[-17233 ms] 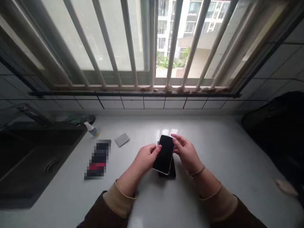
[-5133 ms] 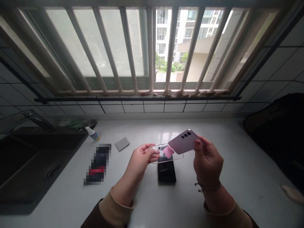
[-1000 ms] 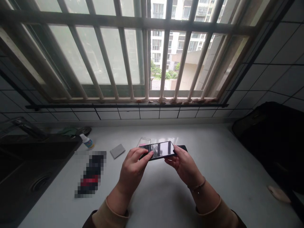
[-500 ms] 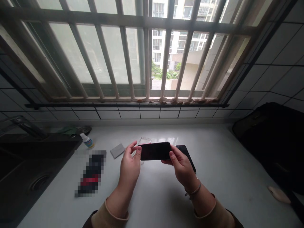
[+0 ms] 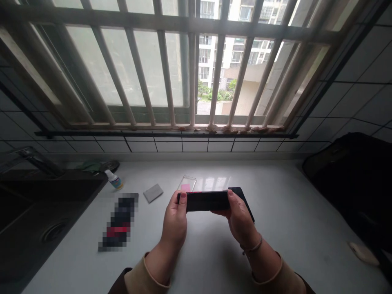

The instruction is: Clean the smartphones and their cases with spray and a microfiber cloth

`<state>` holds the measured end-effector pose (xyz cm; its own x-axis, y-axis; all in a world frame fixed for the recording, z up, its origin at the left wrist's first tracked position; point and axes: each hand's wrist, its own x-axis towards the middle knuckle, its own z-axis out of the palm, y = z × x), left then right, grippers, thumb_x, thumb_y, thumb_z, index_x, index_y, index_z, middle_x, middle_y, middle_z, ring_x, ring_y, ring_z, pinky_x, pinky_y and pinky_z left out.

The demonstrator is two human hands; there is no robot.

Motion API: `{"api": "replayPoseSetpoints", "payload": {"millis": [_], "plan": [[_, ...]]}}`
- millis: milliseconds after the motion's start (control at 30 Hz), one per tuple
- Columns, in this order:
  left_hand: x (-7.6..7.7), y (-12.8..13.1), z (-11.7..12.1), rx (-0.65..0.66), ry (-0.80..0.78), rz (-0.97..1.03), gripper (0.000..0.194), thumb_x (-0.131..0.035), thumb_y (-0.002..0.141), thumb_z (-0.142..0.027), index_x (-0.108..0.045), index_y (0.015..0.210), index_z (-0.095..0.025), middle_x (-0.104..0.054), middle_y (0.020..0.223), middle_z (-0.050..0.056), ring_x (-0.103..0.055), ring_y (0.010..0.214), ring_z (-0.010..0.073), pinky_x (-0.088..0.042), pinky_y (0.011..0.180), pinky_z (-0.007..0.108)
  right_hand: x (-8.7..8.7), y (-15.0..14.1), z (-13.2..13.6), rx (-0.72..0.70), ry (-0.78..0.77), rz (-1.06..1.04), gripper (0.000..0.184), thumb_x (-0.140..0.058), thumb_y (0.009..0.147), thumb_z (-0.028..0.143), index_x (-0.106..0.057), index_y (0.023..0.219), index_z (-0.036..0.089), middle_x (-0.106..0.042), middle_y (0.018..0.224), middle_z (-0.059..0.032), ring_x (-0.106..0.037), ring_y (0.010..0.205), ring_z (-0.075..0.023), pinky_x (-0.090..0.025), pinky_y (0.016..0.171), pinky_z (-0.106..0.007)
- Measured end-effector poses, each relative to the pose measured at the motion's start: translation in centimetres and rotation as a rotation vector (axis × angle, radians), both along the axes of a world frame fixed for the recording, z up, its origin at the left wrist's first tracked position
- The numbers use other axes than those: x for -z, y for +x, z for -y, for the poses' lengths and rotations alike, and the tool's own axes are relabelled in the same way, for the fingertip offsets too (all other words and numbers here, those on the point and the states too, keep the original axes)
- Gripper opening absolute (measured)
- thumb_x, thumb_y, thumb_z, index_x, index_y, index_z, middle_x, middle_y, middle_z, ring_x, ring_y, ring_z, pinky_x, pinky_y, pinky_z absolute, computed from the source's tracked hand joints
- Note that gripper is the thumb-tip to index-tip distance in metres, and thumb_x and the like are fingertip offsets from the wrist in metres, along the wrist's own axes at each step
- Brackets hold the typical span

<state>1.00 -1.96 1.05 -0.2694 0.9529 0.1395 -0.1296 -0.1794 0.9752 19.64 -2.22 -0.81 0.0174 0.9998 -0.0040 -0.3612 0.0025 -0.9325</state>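
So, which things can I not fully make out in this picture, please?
In the head view:
Held phone: far side, turned away.
Second phone: part, behind right hand.
Case: lower part, behind held phone.
Bottle: label too small.
Strip: pixelated.
Sink: cut off by left edge.

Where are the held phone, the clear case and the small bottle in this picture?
Held phone (image 5: 207, 201), head view: middle of its dark face.
Clear case (image 5: 188, 182), head view: transparent panel, toward its far end.
Small bottle (image 5: 115, 181), head view: middle of its body.
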Motion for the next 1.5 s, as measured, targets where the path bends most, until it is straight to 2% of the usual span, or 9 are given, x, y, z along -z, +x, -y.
{"api": "replayPoseSetpoints", "payload": {"millis": [233, 433, 667, 767, 900, 967, 1167, 1500], "plan": [[0.6, -0.8, 0.3, -0.081, 0.017, -0.092, 0.040, -0.055, 0.101, -0.058, -0.063, 0.086, -0.021, -0.060, 0.078, -0.001, -0.052, 0.075, 0.0166, -0.042, 0.073, 0.027, -1.2, -0.4, 0.7, -0.123, -0.024, -0.062, 0.046, -0.060, 0.098, 0.065, -0.069, 0.098, 0.020, -0.067, 0.098, -0.0050, -0.065, 0.095, -0.0247, -0.066, 0.080, -0.044], [0.2, -1.0, 0.4, -0.104, 0.004, -0.154, 0.041, -0.054, 0.101, -0.058, -0.061, 0.083, -0.022, -0.059, 0.075, -0.001, -0.051, 0.072, 0.0172, -0.041, 0.070, 0.027, -2.0, 0.1, 0.9, -0.263, -0.077, -0.149, 0.046, -0.060, 0.099, 0.063, -0.070, 0.107, 0.019, -0.072, 0.114, -0.0099, -0.068, 0.107, -0.0269, -0.062, 0.089, -0.046], [0.2, -1.1, -0.5, -0.069, -0.049, 0.011, 0.047, -0.059, 0.094, -0.068, -0.060, 0.081, -0.023, -0.062, 0.073, 0.000, -0.055, 0.070, 0.0190, -0.045, 0.069, 0.029, -2.3, 0.3, 1.0, -0.392, -0.129, -0.214, 0.051, -0.062, 0.098, 0.063, -0.071, 0.119, 0.018, -0.073, 0.124, -0.0144, -0.070, 0.113, -0.0272, -0.059, 0.094, -0.043], [0.2, -1.0, -0.7, -0.056, -0.086, 0.063, 0.052, -0.063, 0.088, -0.073, -0.062, 0.081, -0.022, -0.065, 0.074, 0.002, -0.059, 0.072, 0.0205, -0.048, 0.070, 0.030, -2.3, -0.1, 1.2, -0.352, -0.113, -0.224, 0.051, -0.062, 0.097, 0.066, -0.071, 0.116, 0.019, -0.073, 0.121, -0.0134, -0.071, 0.110, -0.0272, -0.060, 0.089, -0.041], [0.0, -0.5, -0.5, -0.022, -0.118, 0.098, 0.057, -0.063, 0.085, -0.077, -0.067, 0.086, -0.020, -0.070, 0.076, 0.005, -0.065, 0.077, 0.0238, -0.051, 0.074, 0.033, -2.6, -0.9, 1.4, -0.233, -0.067, -0.224, 0.050, -0.061, 0.096, 0.068, -0.071, 0.101, 0.019, -0.074, 0.099, -0.0085, -0.070, 0.087, -0.0227, -0.059, 0.076, -0.036], [0.0, -0.4, -0.4, -0.004, -0.128, 0.119, 0.059, -0.064, 0.084, -0.078, -0.069, 0.088, -0.019, -0.072, 0.077, 0.007, -0.068, 0.081, 0.0260, -0.053, 0.077, 0.034, -2.8, -1.3, 1.4, -0.176, -0.061, -0.213, 0.050, -0.062, 0.095, 0.069, -0.070, 0.095, 0.020, -0.073, 0.092, -0.0069, -0.068, 0.082, -0.0225, -0.059, 0.073, -0.036], [0.3, -0.3, -0.4, 0.071, -0.156, 0.214, 0.056, -0.066, 0.087, -0.073, -0.072, 0.098, -0.019, -0.076, 0.084, 0.009, -0.072, 0.089, 0.0278, -0.055, 0.083, 0.037, -2.8, -1.5, 1.3, -0.109, -0.008, -0.091, 0.057, -0.054, 0.096, 0.074, -0.071, 0.097, 0.020, -0.074, 0.090, -0.0081, -0.071, 0.092, -0.0272, -0.060, 0.075, -0.038], [-0.5, -0.4, -0.4, 0.073, -0.261, 0.254, 0.060, -0.070, 0.082, -0.074, -0.072, 0.101, -0.017, -0.077, 0.085, 0.009, -0.074, 0.091, 0.0286, -0.057, 0.087, 0.040, -2.5, -0.5, 1.1, -0.090, 0.011, 0.072, 0.059, -0.050, 0.098, 0.073, -0.073, 0.099, 0.019, -0.074, 0.090, -0.0089, -0.074, 0.084, -0.0274, -0.063, 0.070, -0.040]]}}
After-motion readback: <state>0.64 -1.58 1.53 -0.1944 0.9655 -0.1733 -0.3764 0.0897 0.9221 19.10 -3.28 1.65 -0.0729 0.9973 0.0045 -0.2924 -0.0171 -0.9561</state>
